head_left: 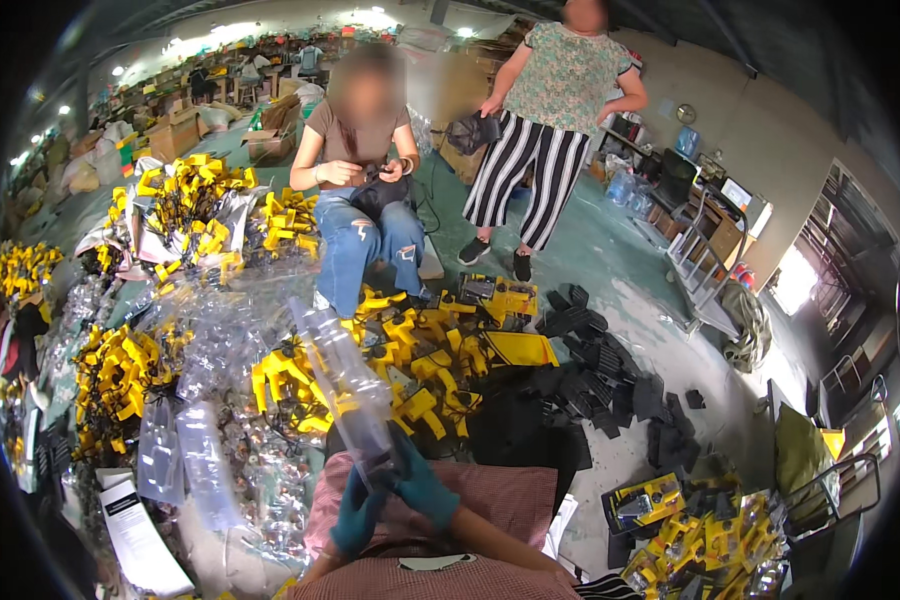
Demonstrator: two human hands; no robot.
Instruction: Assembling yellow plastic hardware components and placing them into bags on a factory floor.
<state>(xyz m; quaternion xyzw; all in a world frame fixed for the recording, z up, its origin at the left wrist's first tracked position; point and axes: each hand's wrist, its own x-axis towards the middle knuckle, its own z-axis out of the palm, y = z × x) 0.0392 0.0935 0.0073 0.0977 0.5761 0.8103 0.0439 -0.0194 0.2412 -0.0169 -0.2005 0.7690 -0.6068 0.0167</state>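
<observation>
Both my hands wear teal gloves and meet above my lap. My left hand (357, 515) is closed at the lower end of a long clear plastic package (345, 365), which tilts up and away to the left. On the package's right side, my right hand (426, 486) grips the same end with bent fingers. Something dark shows between the hands, too blurred to name. Just beyond lies a pile of yellow plastic tools (425, 350) with black parts. More clear plastic shells (208, 460) lie to the left.
Black plastic pieces (595, 360) are heaped at the right. Packed yellow items (715, 540) fill the near right, and another yellow pile (120, 370) is at the left. One person sits ahead holding something small and dark; another stands with a dark bag (473, 131).
</observation>
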